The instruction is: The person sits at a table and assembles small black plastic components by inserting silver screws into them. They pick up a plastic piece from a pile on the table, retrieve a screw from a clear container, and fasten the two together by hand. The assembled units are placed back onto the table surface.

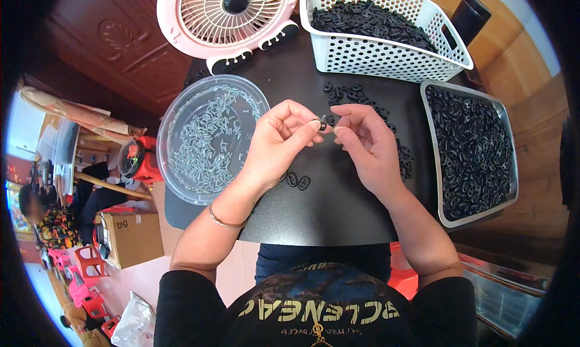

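1. The left hand [284, 135] closes its thumb and index finger on a small black oval piece [322, 127], raised above the middle of the black worktop [326, 217]. A tiny silvery tip [324, 117] shows at the piece's upper edge; whether it is seated in the piece is too small to tell.

2. The right hand [370, 138] is just beside it, thumb and index finger slightly parted, with nothing visible between them. Its curled fingers are partly hidden, so I cannot tell whether they touch the piece.

3. To the left stands a round clear plastic tub [164, 143] of short silver metal pins [202, 144].

4. Beyond the hands, loose black pieces [356, 95] are scattered; a short row of black ovals [294, 179] lies near the left wrist.

5. On the right, a rectangular metal tray [435, 160] is full of black pieces; a white perforated plastic basket [386, 66] at the back holds more.

6. The step in hand appears to be close two-handed work on the single piece. The next move seems to call for a steady left pinch and fine, careful alignment by the right fingers.
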A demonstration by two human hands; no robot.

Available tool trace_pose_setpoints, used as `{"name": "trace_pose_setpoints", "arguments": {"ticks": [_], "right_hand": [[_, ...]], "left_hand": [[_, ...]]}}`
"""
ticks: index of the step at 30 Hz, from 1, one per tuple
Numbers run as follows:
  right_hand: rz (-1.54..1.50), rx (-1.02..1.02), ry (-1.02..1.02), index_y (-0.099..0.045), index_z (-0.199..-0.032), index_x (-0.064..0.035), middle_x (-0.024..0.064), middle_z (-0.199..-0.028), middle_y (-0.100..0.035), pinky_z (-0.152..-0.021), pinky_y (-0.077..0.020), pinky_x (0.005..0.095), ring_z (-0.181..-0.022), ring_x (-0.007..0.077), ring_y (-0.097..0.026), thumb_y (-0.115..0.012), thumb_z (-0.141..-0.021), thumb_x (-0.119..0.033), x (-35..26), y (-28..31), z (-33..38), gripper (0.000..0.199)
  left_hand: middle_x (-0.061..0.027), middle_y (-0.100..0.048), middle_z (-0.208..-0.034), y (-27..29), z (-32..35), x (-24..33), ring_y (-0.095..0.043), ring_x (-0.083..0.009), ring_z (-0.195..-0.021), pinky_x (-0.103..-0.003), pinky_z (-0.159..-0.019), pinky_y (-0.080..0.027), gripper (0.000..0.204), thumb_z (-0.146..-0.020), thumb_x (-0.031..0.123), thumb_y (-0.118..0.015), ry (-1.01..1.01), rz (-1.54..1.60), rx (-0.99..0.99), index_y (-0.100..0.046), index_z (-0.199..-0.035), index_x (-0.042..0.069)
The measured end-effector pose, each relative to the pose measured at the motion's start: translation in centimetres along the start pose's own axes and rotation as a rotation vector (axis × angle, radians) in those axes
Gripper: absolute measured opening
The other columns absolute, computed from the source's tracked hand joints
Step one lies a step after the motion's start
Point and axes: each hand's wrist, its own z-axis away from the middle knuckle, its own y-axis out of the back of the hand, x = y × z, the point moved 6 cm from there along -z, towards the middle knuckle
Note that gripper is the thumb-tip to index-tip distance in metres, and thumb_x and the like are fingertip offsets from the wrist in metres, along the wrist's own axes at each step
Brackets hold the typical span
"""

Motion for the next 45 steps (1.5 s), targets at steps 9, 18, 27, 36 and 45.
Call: {"name": "trace_pose_setpoints", "arguments": {"ticks": [9,18,27,36,45], "right_hand": [[0.158,0.046,0.095,-0.062,-0.087,-0.0034,0.0052,-0.079,-0.06,-0.059,-0.0462,0.0221,-0.068,0.0105,-0.059,-0.061,-0.076,-0.001,-0.4,0.6,-0.2,0.011],[0.404,0.052,0.269,-0.061,-0.082,-0.0043,0.0053,-0.075,-0.059,-0.053,-0.0448,0.0221,-0.062,0.0116,-0.057,-0.062,-0.073,0.001,-2.2,0.4,-0.1,0.011],[0.254,0.053,0.064,-0.056,-0.082,-0.0023,0.0025,-0.072,-0.056,-0.054,-0.0415,0.0209,-0.061,0.0077,-0.054,-0.059,-0.078,-0.002,-0.2,0.3,0.1,0.006],[0.023,-0.042,-0.151,-0.055,-0.086,-0.0021,-0.0006,-0.074,-0.056,-0.058,-0.0424,0.019,-0.064,0.0048,-0.052,-0.056,-0.083,-0.007,0.7,-0.3,0.1,0.006],[-0.025,0.019,-0.07,-0.059,-0.093,-0.0023,0.0005,-0.081,-0.06,-0.06,-0.0437,0.0182,-0.07,0.0054,-0.055,-0.056,-0.081,-0.005,0.2,-0.2,0.0,0.012]], "left_hand": [[-0.0061,-0.061,-0.084,-0.5,0.1,-0.3,-0.06,-0.011,-0.07,-0.02,-0.061,-0.048,0.014,-0.084,0.006,-0.055,0.083,0.046,-0.049,-0.055,-0.096,0.0],[-0.0045,-0.061,-0.077,-0.7,0.4,0.3,-0.059,-0.0082,-0.068,-0.018,-0.06,-0.046,0.013,-0.082,0.005,-0.057,0.029,-0.036,-0.007,-0.058,-0.095,-0.001],[-0.0037,-0.061,-0.079,-1.4,1.2,1.2,-0.059,-0.0081,-0.069,-0.02,-0.06,-0.047,0.013,-0.08,0.0,-0.056,-0.115,-0.176,0.092,-0.058,-0.093,-0.001],[-0.0051,-0.058,-0.075,-1.2,1.3,2.4,-0.057,-0.0095,-0.065,-0.021,-0.059,-0.047,0.015,-0.074,-0.004,-0.058,-0.401,-0.618,0.102,-0.06,-0.088,0.0],[-0.0037,-0.059,-0.085,-1.1,0.7,1.3,-0.057,-0.0056,-0.076,-0.018,-0.067,-0.048,0.014,-0.083,-0.002,-0.053,-0.153,-0.186,0.035,-0.055,-0.096,-0.003]]}}
